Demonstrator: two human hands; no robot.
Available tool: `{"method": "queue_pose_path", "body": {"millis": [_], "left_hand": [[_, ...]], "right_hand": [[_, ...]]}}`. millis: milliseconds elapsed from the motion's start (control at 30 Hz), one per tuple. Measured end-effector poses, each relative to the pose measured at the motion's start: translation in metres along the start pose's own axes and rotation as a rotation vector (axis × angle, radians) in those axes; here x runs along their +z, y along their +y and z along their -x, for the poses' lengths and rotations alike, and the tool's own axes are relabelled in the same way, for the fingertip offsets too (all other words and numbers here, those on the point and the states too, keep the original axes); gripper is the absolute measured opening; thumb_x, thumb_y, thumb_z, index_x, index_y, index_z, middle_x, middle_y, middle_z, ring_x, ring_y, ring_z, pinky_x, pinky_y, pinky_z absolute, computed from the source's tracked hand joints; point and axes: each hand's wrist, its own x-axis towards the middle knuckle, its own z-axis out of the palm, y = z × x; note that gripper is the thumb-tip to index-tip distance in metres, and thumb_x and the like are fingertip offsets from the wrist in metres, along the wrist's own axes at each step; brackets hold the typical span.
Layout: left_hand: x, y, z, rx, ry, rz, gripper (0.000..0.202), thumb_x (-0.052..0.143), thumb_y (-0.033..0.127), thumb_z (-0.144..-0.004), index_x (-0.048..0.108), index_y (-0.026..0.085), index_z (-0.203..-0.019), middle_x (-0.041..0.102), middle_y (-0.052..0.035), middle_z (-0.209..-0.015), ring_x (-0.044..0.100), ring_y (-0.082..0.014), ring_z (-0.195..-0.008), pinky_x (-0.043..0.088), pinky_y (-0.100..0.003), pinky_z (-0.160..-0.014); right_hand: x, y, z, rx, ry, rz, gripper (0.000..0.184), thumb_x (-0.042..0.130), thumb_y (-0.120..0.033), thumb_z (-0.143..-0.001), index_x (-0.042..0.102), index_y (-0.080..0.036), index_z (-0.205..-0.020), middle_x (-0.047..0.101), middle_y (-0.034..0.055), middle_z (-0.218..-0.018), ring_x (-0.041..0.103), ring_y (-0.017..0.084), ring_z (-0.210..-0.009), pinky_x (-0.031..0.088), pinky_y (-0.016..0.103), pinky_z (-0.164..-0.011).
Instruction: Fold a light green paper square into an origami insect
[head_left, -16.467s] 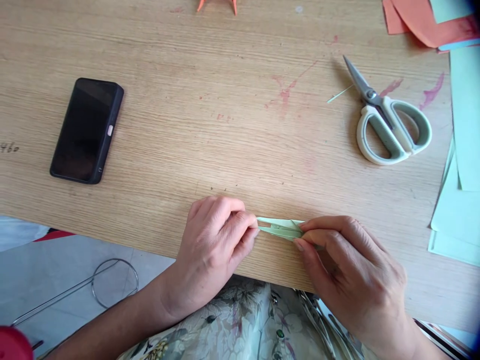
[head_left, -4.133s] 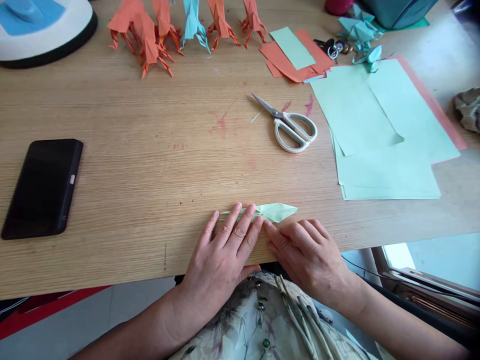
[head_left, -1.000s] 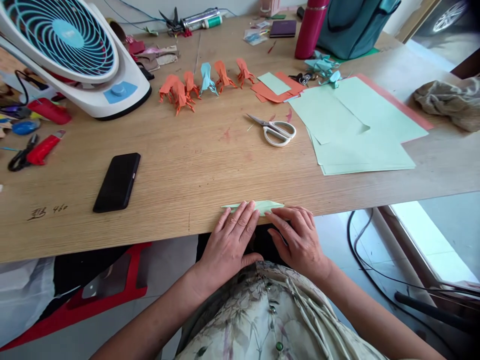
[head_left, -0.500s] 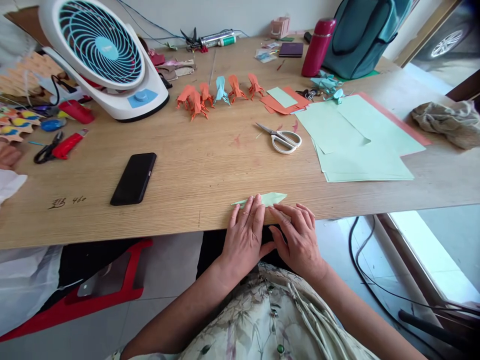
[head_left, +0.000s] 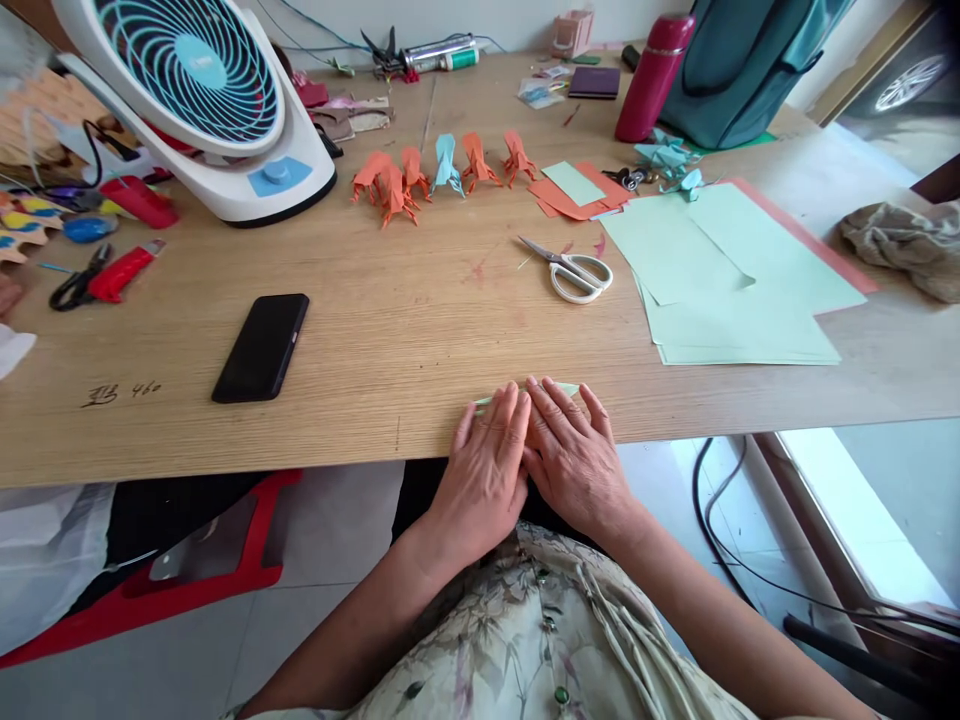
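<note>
Green folded paper [head_left: 573, 389], one piece, lies under left hand [head_left: 484, 475] and right hand [head_left: 577, 462], both with fingers straight.

I'm seeing a lane of tabletop [head_left: 405, 310] running forward from the left hand [head_left: 486, 475], between phone [head_left: 260, 348] and scissors [head_left: 583, 280], until paper figures [head_left: 446, 160] are barring it. The scissors are lying ahead of the right hand [head_left: 574, 455]; paper sheets [head_left: 742, 332] are spreading to its right.

We see a pale wall [head_left: 510, 18] at twelve o'clock, behind a wood-grained table [head_left: 390, 310]. Grey floor tiles [head_left: 322, 630] show at seven, a red stool [head_left: 259, 540] at eight, a brightly lit pale strip [head_left: 862, 510] at four, a car wheel [head_left: 911, 82] at two.
</note>
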Motion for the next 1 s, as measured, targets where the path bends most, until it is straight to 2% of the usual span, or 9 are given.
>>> {"method": "queue_pose_path", "body": {"millis": [167,233,400,667,833,1000], "left_hand": [[-0.018,-0.017,0.014,-0.022,0.022,-0.148,0.057,0.041,0.015,-0.099,0.038,0.014,-0.156,0.041,-0.0120,-0.162,0.032,-0.0310,-0.153,0.020,-0.058,-0.125],[-0.019,-0.018,0.016,-0.004,0.008,-0.182,0.052,0.041,0.016,-0.100,0.046,0.016,-0.152,0.041,-0.0103,-0.162,0.033,-0.0317,-0.153,0.020,-0.060,-0.124],[-0.012,-0.014,0.006,-0.018,-0.042,-0.197,0.055,0.042,0.021,-0.101,0.041,0.019,-0.156,0.036,-0.0091,-0.165,0.028,-0.0348,-0.155,0.022,-0.065,-0.123],[-0.009,-0.011,0.003,-0.087,-0.081,-0.214,0.052,0.040,0.027,-0.104,0.042,0.023,-0.156,0.033,-0.0049,-0.166,0.028,-0.0352,-0.155,0.030,-0.065,-0.120],[-0.007,-0.010,0.011,-0.106,-0.092,-0.241,0.060,0.042,0.040,-0.105,0.031,0.018,-0.160,0.032,-0.0102,-0.166,0.028,-0.0339,-0.155,0.025,-0.069,-0.121],[-0.009,-0.011,0.012,-0.118,-0.087,-0.234,0.058,0.037,0.042,-0.106,0.036,0.015,-0.158,0.038,-0.0130,-0.163,0.036,-0.0306,-0.152,0.024,-0.065,-0.123]], "right_hand": [[-0.001,0.002,0.000,-0.012,0.011,-0.001,0.051,0.042,-0.037,-0.106,0.049,-0.009,-0.148,0.051,0.0147,-0.155,0.046,0.029,-0.144,0.021,0.052,-0.124],[0.000,0.002,0.000,-0.012,0.014,-0.001,0.051,0.042,-0.038,-0.106,0.049,-0.009,-0.148,0.051,0.0149,-0.155,0.046,0.029,-0.145,0.022,0.052,-0.124],[0.001,0.003,0.001,-0.037,0.022,0.002,0.053,0.044,-0.040,-0.105,0.048,-0.009,-0.148,0.051,0.0154,-0.155,0.046,0.030,-0.144,0.020,0.052,-0.124],[0.000,0.005,0.002,-0.060,-0.011,0.027,0.058,0.045,-0.043,-0.105,0.044,-0.009,-0.151,0.048,0.0155,-0.157,0.045,0.030,-0.145,0.016,0.053,-0.125],[0.000,0.005,0.001,-0.064,-0.031,0.030,0.058,0.049,-0.040,-0.103,0.042,-0.009,-0.152,0.045,0.0159,-0.159,0.043,0.030,-0.146,0.018,0.054,-0.125],[0.001,0.005,0.002,-0.067,-0.020,0.033,0.062,0.050,-0.040,-0.103,0.039,-0.008,-0.154,0.045,0.0175,-0.159,0.043,0.031,-0.146,0.021,0.056,-0.124]]}}
